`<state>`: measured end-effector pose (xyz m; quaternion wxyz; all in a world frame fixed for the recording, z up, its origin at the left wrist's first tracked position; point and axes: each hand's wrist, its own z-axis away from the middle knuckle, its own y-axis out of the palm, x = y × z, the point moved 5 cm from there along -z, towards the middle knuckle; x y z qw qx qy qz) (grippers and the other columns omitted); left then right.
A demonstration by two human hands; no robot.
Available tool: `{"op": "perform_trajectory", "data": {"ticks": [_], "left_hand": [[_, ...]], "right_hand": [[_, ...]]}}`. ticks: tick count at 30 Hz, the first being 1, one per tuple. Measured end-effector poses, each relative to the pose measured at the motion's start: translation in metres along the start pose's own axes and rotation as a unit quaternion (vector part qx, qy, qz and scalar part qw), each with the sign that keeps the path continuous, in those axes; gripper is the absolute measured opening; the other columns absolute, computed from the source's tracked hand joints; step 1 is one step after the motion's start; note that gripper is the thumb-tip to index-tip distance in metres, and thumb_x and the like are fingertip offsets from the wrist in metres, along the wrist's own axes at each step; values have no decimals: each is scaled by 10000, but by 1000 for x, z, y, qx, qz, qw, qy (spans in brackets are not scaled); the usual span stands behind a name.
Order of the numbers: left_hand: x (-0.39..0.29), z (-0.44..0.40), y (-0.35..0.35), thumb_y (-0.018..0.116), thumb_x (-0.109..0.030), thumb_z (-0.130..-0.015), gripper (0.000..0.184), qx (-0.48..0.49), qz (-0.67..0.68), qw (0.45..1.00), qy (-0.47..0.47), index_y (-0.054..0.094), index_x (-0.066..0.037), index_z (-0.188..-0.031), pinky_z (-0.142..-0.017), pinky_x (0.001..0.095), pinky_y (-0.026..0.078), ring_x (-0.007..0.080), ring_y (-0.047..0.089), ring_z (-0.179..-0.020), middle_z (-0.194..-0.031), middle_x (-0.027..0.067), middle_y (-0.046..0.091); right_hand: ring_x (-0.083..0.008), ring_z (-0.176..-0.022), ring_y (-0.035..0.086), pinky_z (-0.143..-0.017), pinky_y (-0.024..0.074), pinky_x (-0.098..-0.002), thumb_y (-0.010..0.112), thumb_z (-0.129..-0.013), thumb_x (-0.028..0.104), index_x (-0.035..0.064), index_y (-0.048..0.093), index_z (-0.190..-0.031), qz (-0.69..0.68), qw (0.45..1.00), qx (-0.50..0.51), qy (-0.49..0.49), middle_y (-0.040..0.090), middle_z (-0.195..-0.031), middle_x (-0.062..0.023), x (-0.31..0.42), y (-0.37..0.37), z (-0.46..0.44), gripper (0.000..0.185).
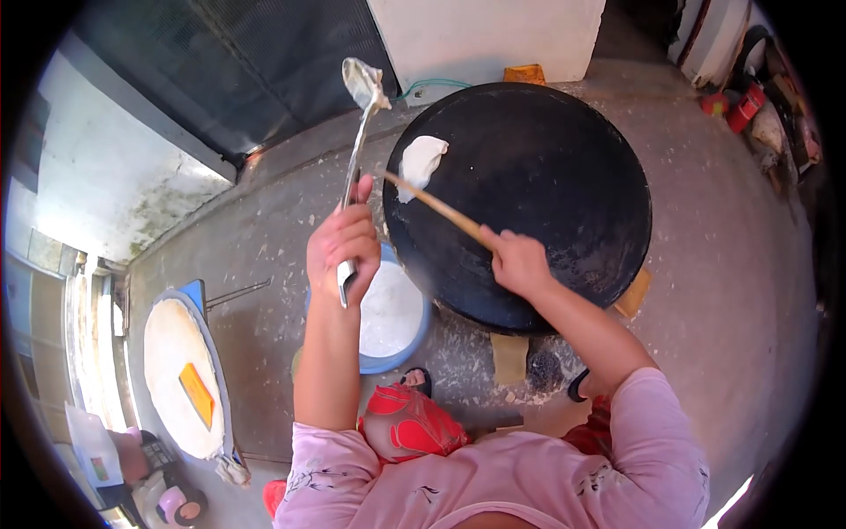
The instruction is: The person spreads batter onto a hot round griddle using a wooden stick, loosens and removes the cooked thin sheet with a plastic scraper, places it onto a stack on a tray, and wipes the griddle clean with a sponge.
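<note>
My left hand is wrapped round the handle of a metal ladle, raised with its bowl up and smeared with pale batter. My right hand grips a tapering wooden stick that reaches left across a large round black griddle. Near the griddle's left edge lies a white patch of batter. The stick crosses the lower part of this patch in view; whether they touch I cannot tell. Below my left hand stands a blue basin holding white batter, partly hidden by my forearm.
On the left, a stack of round flatbreads bears an orange, flat-looking object. A white block or wall rises behind the griddle. Red items and clutter lie at the far right. White specks dot the concrete floor.
</note>
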<state>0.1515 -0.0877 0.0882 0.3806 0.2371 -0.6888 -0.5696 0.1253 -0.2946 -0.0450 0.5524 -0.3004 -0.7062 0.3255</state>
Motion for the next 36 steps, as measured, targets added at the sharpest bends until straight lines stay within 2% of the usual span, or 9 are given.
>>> {"op": "perform_trajectory", "data": {"ticks": [2,6,11,15,20,22,24,30,36], "left_hand": [[-2,21,-10,245,-95,-913,390,-34,-4,999,23,332,123,-1225,-371,231,368,123,405,-433,-648,76,420],[-18,91,-48,247,-97,-908,390,-87,-29,993,74,360,117,-1214,-367,230,368,122,402,-424,-643,81,418],[-29,177,-110,257,-102,-904,384,-204,12,968,146,393,113,-1191,-363,225,352,110,388,-421,-631,58,417],[-45,221,-155,275,-112,-907,359,-274,84,938,195,429,106,-1147,-372,214,357,102,403,-433,-623,41,429],[-49,226,-165,291,-91,-893,348,-298,105,919,237,433,134,-1117,-368,196,365,94,406,-416,-590,26,419],[-50,226,-166,303,-93,-898,327,-308,85,920,227,438,119,-1107,-370,208,359,99,411,-432,-610,34,436],[-54,225,-171,302,-94,-898,329,-309,98,921,217,440,124,-1102,-370,207,359,99,413,-434,-610,33,436],[-54,224,-181,304,-102,-899,336,-335,122,915,189,453,133,-1087,-370,205,357,97,415,-436,-613,31,442],[-63,226,-189,331,-128,-902,342,-326,130,920,172,456,116,-1108,-370,196,357,93,425,-438,-624,31,455]], "right_hand": [[-267,-706,575,-625,472,-375,539,-690,87,133,590,-1095,220,973,-72,-19,572,-778,-91,-4,-17,-23,410],[-247,-682,571,-588,477,-355,546,-678,67,150,605,-1071,32,995,-90,14,531,-725,-87,-11,-13,-13,406],[-221,-667,541,-566,455,-327,580,-646,86,112,519,-1161,293,951,-89,-53,528,-787,-59,-26,-23,-20,520],[-284,-776,572,-686,475,-369,546,-695,142,149,569,-1117,-10,988,-133,72,558,-767,-123,-34,1,-20,423],[-270,-715,571,-668,488,-391,574,-665,121,176,550,-1152,242,965,-92,50,529,-817,-87,-38,-20,-38,491],[-273,-760,580,-681,486,-388,557,-677,118,157,565,-1131,241,963,-92,80,550,-823,-97,-44,-25,-45,456],[-268,-818,584,-700,483,-383,534,-689,112,138,583,-1101,3,982,-114,153,571,-834,-111,-38,-12,-39,416],[-271,-724,575,-614,478,-390,564,-672,93,144,537,-1129,260,957,-103,81,548,-811,-97,-44,-25,-63,461],[-279,-896,587,-828,454,-376,533,-698,148,169,571,-1142,25,986,-90,141,592,-944,-131,-28,-10,-40,445]]}}
